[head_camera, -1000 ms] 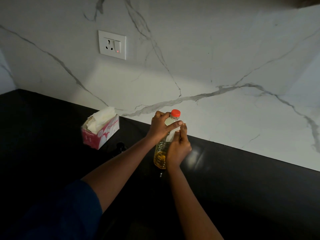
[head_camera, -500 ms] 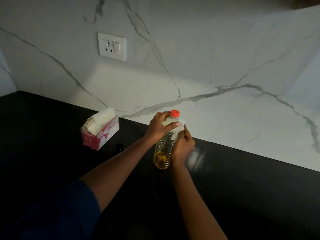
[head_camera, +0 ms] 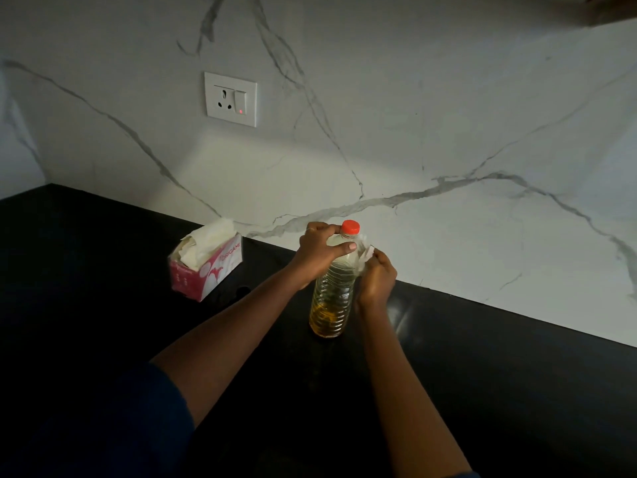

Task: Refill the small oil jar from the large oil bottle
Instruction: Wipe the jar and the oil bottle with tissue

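The large oil bottle (head_camera: 332,294) stands upright on the black counter (head_camera: 482,391). It is clear ribbed plastic with a red cap (head_camera: 350,227) and yellow oil in its lower part. My left hand (head_camera: 320,251) grips the bottle's shoulder just below the cap. My right hand (head_camera: 377,277) presses a white tissue (head_camera: 366,254) against the bottle's right side. The small oil jar is not clearly visible; a small dark object (head_camera: 243,290) sits on the counter left of the bottle.
A pink-and-white tissue box (head_camera: 206,267) with tissues sticking out stands to the left near the wall. A white marble backsplash (head_camera: 448,132) with a wall socket (head_camera: 231,99) rises behind the counter.
My right hand has slid along the bottle's right side with the tissue, from flat fingers near the neck to a cupped hold lower down. The left hand kept its grip.
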`<act>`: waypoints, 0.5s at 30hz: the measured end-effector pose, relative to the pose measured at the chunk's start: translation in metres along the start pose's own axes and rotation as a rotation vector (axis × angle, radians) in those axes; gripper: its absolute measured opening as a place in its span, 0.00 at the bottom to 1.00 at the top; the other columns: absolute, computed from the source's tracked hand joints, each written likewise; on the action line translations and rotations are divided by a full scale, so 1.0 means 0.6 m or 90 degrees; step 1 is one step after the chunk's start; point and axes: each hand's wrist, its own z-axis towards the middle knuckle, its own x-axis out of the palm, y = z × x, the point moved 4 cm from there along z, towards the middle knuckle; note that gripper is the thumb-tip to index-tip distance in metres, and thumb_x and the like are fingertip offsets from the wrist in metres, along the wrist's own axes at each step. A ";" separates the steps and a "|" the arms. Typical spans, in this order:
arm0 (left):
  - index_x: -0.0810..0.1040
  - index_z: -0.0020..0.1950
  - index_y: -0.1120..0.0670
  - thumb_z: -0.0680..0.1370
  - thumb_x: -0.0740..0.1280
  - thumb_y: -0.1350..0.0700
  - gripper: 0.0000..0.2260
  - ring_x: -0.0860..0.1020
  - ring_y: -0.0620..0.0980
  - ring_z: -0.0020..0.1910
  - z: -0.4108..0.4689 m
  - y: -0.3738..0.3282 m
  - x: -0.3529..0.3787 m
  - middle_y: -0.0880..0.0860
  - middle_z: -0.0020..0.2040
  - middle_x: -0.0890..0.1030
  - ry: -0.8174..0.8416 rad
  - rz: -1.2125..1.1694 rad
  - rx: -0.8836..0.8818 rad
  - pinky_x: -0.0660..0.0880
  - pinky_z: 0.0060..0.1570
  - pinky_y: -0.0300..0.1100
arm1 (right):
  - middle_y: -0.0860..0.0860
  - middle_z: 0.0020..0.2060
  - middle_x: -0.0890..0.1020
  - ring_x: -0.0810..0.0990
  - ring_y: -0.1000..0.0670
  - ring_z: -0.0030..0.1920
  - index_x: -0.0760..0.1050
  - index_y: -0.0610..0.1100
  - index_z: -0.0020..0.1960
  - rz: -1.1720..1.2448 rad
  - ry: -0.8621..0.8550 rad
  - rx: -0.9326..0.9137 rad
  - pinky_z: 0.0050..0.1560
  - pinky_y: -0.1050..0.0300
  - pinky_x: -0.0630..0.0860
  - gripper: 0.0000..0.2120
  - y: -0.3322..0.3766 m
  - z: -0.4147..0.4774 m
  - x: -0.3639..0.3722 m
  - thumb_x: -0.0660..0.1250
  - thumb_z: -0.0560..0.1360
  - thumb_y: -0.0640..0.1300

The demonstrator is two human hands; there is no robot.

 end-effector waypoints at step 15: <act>0.71 0.68 0.54 0.80 0.56 0.61 0.17 0.69 0.53 0.65 -0.014 -0.006 0.001 0.56 0.67 0.68 0.007 -0.058 -0.032 0.65 0.63 0.43 | 0.50 0.31 0.76 0.72 0.55 0.30 0.75 0.43 0.37 -0.029 -0.008 -0.049 0.31 0.64 0.68 0.15 0.025 0.002 0.007 0.55 0.76 0.33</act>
